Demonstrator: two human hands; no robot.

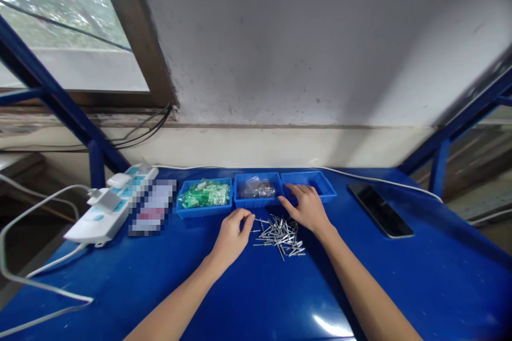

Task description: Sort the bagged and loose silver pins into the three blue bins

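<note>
A loose pile of silver pop rivets (282, 235) lies on the blue table. My left hand (234, 229) is closed in a pinch at the pile's left edge, with a thin rivet showing at its fingertips. Fingers apart, my right hand (306, 205) reaches over the front left edge of the right blue bin (330, 192), just behind the rivets; nothing shows in its grasp. The middle blue bin (256, 203) holds a clear plastic bag (258, 187). In the left blue bin (204, 211) are green and whitish small pieces (206, 193).
A black phone (380, 210) lies at the right. To the left are a white power strip (104, 218) with plugs and cables, and a blurred flat packet (154, 208). Blue frame posts (96, 162) flank the table, with a wall (280, 64) behind it.
</note>
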